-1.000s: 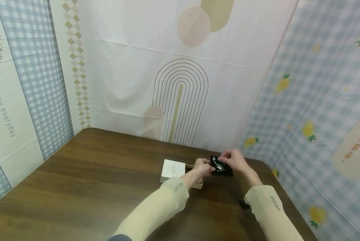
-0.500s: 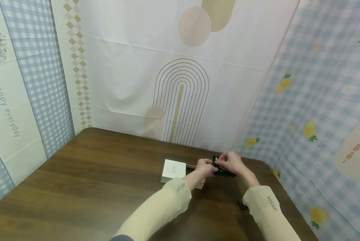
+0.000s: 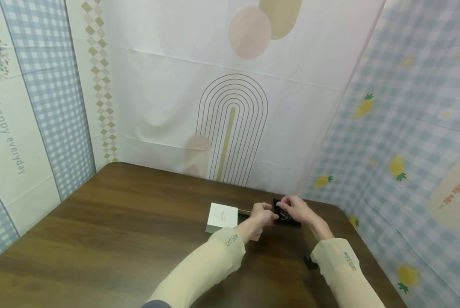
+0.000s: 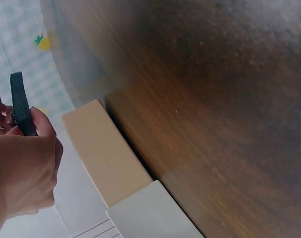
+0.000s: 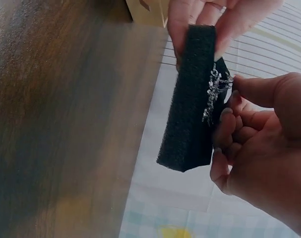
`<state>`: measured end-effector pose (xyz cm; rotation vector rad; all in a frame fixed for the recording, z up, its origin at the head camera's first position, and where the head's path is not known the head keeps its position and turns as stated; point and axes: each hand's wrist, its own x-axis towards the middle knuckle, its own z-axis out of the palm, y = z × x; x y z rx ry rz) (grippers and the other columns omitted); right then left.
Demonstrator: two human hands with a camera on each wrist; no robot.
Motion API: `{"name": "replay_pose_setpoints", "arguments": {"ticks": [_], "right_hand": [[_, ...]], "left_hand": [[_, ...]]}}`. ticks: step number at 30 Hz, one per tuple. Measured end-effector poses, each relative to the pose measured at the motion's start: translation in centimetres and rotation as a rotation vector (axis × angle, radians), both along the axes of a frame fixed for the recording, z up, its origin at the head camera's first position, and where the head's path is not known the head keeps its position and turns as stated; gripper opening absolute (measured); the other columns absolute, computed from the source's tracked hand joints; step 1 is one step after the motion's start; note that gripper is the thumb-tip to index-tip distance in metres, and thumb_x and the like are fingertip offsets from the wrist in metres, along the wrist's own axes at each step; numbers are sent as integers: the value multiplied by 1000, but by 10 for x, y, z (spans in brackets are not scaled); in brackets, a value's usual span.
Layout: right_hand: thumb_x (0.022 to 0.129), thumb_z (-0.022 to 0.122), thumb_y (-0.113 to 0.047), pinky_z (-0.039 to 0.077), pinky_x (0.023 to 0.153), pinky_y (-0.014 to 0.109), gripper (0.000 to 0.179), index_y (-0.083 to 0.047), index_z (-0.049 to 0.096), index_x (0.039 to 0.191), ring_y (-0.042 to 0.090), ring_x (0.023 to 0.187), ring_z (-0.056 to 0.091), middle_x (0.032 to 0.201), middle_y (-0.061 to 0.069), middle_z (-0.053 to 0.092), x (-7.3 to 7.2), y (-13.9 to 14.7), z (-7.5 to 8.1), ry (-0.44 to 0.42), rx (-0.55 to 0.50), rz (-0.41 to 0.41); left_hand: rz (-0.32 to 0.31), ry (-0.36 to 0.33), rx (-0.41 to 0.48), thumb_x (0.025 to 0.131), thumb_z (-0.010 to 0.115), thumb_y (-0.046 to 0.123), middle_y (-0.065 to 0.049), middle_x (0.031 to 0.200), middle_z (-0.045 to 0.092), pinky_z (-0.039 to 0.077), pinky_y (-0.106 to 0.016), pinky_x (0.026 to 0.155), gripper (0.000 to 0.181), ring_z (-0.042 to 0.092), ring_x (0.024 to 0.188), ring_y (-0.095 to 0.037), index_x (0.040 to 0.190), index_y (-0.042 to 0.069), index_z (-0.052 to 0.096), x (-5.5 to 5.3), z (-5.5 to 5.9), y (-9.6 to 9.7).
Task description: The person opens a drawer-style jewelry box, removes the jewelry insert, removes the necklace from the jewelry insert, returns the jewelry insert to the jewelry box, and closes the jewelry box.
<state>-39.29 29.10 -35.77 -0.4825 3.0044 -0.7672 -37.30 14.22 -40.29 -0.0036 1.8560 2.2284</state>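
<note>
My left hand [image 3: 261, 214] grips a black foam pad [image 5: 187, 104] by one end, thumb on one face and fingers on the other. A silver chain [image 5: 211, 94] lies along the pad's face. Between thumb and forefinger, my right hand [image 5: 274, 114] pinches part of this chain right at the pad, its other fingers curled close to the foam. In the head view the right hand covers part of the pad. The left wrist view shows the pad edge-on, held up above table height, with the left hand [image 4: 29, 168] around its lower end.
A small box with a white lid part [image 3: 223, 215] and a beige part [image 4: 105, 153] sits on the brown wooden table [image 3: 137, 222], left of the pad. A small black object [image 3: 310, 262] lies by the right sleeve. Printed cloths hang behind and at both sides.
The pad has shifted slightly right and tilted. My right hand has moved a little left along it, pinching the chain. The box has stayed in place.
</note>
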Motion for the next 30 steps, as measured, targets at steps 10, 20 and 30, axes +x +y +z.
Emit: {"name": "replay_pose_setpoints", "arguments": {"ticks": [10, 20, 30], "right_hand": [[103, 46, -17, 45, 61, 27, 26, 6, 54, 94, 14, 67, 51, 92, 19, 62, -1, 10, 2, -46, -228, 22], [102, 45, -16, 44, 51, 26, 24, 8, 50, 103, 11, 58, 47, 84, 12, 56, -1, 13, 7, -98, -396, -70], [103, 42, -14, 53, 57, 25, 25, 10, 45, 111, 10, 65, 56, 99, 19, 65, 1, 15, 15, -135, -498, -53]], "left_hand": [[5, -3, 1, 80, 66, -10, -21, 107, 65, 58, -36, 80, 44, 71, 87, -30, 122, -5, 56, -1, -4, 0], [3, 5, 8, 80, 66, -11, -20, 107, 62, 59, -35, 77, 42, 71, 84, -30, 121, -6, 56, -2, -6, 2], [12, 11, -42, 81, 67, -7, -19, 108, 63, 58, -36, 80, 40, 71, 87, -30, 120, -5, 56, 2, -5, 1]]}}
